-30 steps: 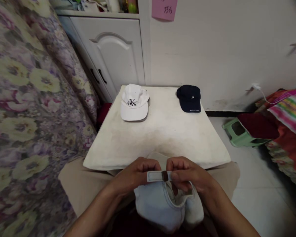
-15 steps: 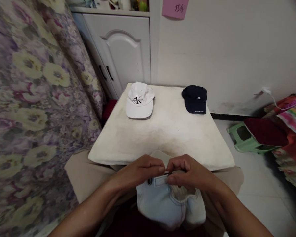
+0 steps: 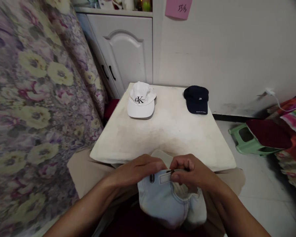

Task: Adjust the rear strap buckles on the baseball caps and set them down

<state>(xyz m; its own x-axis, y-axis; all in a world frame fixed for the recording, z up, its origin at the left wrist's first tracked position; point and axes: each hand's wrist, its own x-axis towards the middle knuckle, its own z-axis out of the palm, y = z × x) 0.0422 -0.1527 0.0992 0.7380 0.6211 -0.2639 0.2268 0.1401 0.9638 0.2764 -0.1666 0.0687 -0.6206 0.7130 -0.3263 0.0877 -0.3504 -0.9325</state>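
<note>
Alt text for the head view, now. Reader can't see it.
A person's left hand and right hand hold a pale blue cap near its back strap. On the cream table beyond sit a white cap with black lettering, at left, and a navy cap, at right.

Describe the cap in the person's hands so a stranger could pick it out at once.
Find the cream-topped table and come down to its near edge. There the left hand and right hand hold a pale blue cap near its strap. Its washed-out blue sets it apart from the white cap and the navy cap, which lie toward the table's far side.
</note>
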